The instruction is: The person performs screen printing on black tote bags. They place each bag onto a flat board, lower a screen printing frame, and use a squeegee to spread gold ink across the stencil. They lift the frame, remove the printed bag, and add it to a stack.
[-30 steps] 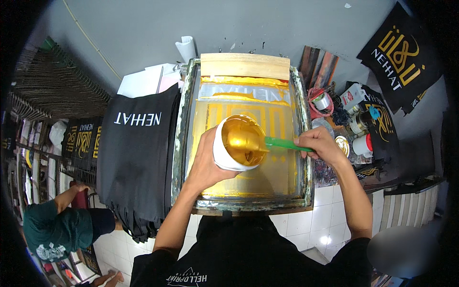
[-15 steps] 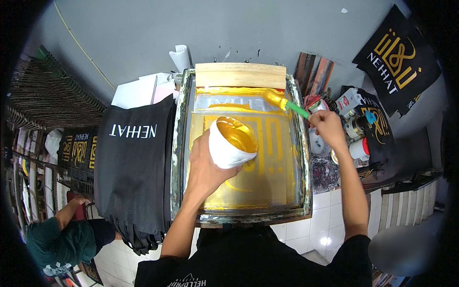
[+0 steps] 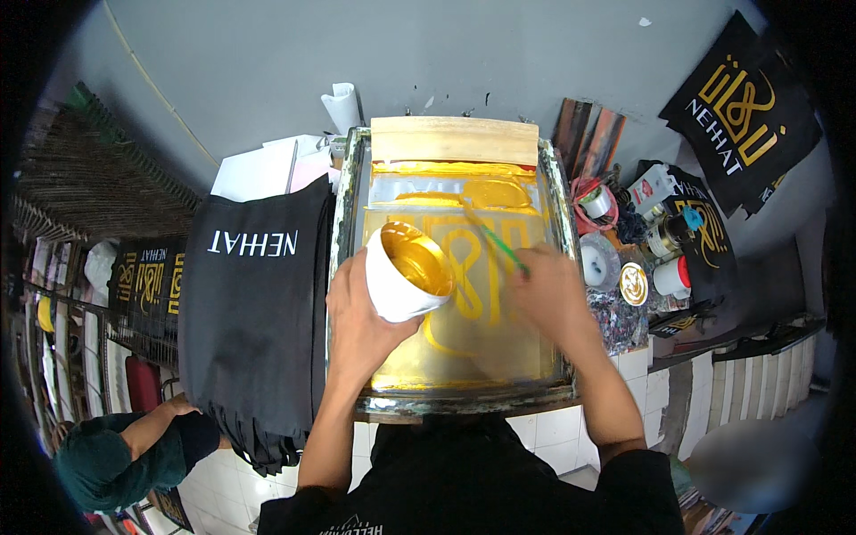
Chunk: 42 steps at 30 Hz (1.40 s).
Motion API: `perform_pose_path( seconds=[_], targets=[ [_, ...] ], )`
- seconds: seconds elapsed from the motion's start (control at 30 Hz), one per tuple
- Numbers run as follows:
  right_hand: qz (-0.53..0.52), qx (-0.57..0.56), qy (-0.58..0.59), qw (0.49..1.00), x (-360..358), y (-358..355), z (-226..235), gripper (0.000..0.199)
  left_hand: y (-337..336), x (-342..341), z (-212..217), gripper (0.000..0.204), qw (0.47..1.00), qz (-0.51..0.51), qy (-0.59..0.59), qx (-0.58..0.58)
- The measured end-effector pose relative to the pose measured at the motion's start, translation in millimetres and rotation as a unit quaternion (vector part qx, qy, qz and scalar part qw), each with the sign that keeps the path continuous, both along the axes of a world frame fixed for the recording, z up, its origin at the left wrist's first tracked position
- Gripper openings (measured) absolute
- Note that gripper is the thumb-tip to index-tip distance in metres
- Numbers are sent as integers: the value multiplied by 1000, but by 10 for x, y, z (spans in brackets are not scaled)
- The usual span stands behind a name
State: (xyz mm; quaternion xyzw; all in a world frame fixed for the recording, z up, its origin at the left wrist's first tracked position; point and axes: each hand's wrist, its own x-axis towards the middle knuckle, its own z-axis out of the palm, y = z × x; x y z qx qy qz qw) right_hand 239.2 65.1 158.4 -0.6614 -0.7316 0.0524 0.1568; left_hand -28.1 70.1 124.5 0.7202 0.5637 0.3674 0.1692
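My left hand [image 3: 357,325] is wrapped round a white cup [image 3: 392,294], tilted so that the gold ink inside shows. Below it lies a screen-printing frame [image 3: 563,223], its mesh [image 3: 499,348] bearing gold lettering shapes. My right hand [image 3: 553,294], blurred by motion, grips a green-handled spoon [image 3: 505,248] over the mesh, to the right of the cup. The spoon's gold-smeared end points up and left. A thick puddle of gold ink [image 3: 496,193] sits on the far part of the screen. Behind it, a wooden squeegee [image 3: 455,140] rests across the frame's far end.
A stack of black printed bags [image 3: 254,330] lies to the left. Ink tubs [image 3: 633,283] and cans crowd the right side. Printed black bags [image 3: 740,116] hang on the wall at far right. Another person [image 3: 116,459] is at the lower left.
My right hand has moved left and nearer with the spoon, from the screen's right edge to over the mesh. A gold puddle now shows at the far right of the screen. The cup has shifted slightly left.
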Motion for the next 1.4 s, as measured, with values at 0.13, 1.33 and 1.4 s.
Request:
perform_pose_path(
  seconds=[0.13,1.33,1.4],
  targets=[
    [-2,-11,158,987,315,-324,766,29,147,75,-259,109,997,-33,40,60],
    [-101,-118,487,859,746,361,-371,32,-254,35,63,105,996,18,-65,-52],
    [-26,64,179,981,422,531,-691,33,-325,-12,92,106,996,27,-71,-40]
  ],
)
